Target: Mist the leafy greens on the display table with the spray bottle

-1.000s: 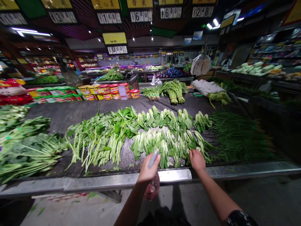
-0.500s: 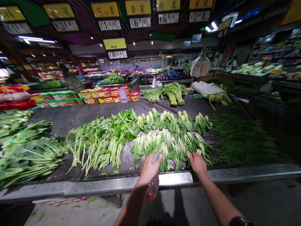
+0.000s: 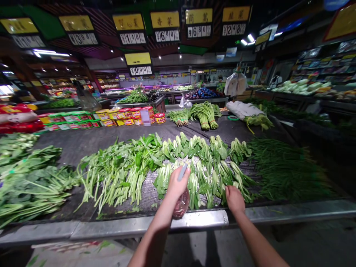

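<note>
My left hand [image 3: 178, 183] is closed around a spray bottle [image 3: 182, 204]. Its grey head pokes out above my fingers, and the clear, pinkish body hangs below over the stall's front edge. Two rows of wet bok choy [image 3: 198, 174] lie on the dark mesh in front of me. At the right end of the nearer row, my right hand [image 3: 235, 199] is closed, with its fingertips on a bok choy [image 3: 223, 191]; my fingers partly hide where they grip.
Long-stemmed leafy greens [image 3: 136, 170] lie left of the bok choy, and thin dark-green chives [image 3: 286, 167] to the right. Tied bunches [image 3: 205, 115] and stacked cans [image 3: 128, 116] stand behind. A metal rail [image 3: 125, 226] edges the stall in front; price signs [image 3: 165, 26] hang overhead.
My left hand has lifted the spray bottle up and slightly away from me, over the nearer row. My right hand has shifted slightly down, still at the bok choy. The view has tilted slightly upward.
</note>
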A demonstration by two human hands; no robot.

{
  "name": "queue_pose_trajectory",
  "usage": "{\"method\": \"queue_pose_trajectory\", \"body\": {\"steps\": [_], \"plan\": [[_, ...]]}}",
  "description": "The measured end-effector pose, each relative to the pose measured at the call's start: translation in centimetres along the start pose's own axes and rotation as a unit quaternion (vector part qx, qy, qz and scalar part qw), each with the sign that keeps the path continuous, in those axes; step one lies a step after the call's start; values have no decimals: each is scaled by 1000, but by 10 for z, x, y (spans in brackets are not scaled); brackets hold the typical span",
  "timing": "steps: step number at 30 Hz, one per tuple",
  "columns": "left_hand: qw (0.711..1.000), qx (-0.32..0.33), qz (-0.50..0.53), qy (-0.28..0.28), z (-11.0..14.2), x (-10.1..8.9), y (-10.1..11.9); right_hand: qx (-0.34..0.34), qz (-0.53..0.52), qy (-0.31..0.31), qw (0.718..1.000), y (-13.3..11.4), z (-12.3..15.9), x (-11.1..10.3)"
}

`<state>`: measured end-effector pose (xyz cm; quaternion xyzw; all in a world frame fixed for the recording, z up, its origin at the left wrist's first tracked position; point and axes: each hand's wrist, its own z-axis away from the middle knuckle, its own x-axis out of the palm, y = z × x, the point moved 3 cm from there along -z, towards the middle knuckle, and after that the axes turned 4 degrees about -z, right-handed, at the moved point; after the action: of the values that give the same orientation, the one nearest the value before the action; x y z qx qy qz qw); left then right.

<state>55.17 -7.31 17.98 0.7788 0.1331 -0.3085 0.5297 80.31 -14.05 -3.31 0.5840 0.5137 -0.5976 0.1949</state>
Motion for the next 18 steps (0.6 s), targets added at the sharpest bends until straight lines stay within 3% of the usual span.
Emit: {"method": "queue_pose_trajectory", "body": {"steps": [6, 11, 18], "plan": [[1000, -21, -17, 3, -12, 2, -6, -6, 0, 8, 1000, 0, 0, 1], [999, -40, -16, 19, -9, 3, -14, -10, -6, 16, 1000, -1, 0, 0], [999, -18, 15, 39, -1, 0, -12, -6, -10, 18, 1000, 0, -2, 2]]}}
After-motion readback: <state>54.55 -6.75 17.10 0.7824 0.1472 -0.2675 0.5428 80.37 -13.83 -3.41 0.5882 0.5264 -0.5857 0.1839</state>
